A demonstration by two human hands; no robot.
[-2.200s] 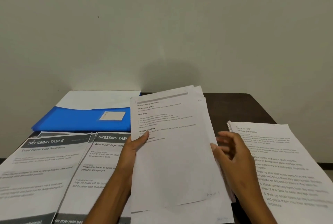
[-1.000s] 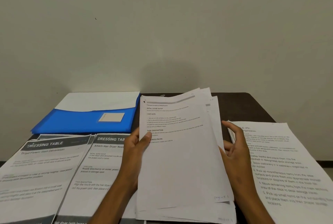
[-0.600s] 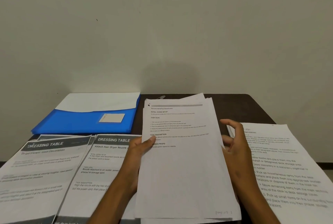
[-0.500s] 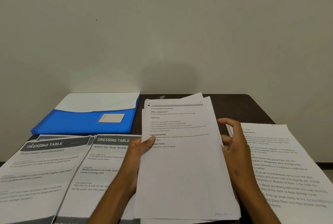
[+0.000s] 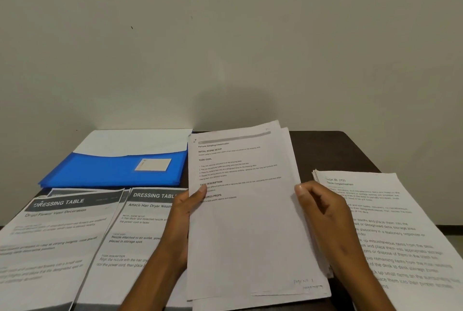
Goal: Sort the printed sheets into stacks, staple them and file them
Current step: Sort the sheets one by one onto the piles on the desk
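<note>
The step in hand appeared to be squaring a loose bundle of white printed sheets point(image 5: 250, 223) held over the dark brown table point(image 5: 333, 150), and to do it well the edges would need tapping or nudging flush on both long sides before any staple went in, since a skewed corner would be caught crooked. The left hand point(image 5: 183, 213) gripped the bundle's left edge, its thumb lying on the top page just under the "TASK DESCRIPTION" heading while its other fingers were hidden behind the paper. The right hand point(image 5: 323, 213) was at the right edge with its fingers curled together toward the sheets; whether they actually pinched the paper could not be told. The bundle sat in the middle of the scene, between the grey-headed "DRESSING TABLE" printouts point(image 5: 75, 230) on the left and a separate stack of white text pages point(image 5: 390, 215) on the right. Its sheets were thin and fanned unevenly: a corner jutted out at the top right and lower edges stepped out at the bottom. A staple mark seemed to show at the top-left corner, but it was too small to be sure. A blue plastic folder point(image 5: 112, 170) lay at the back left, probably for filing.
</note>
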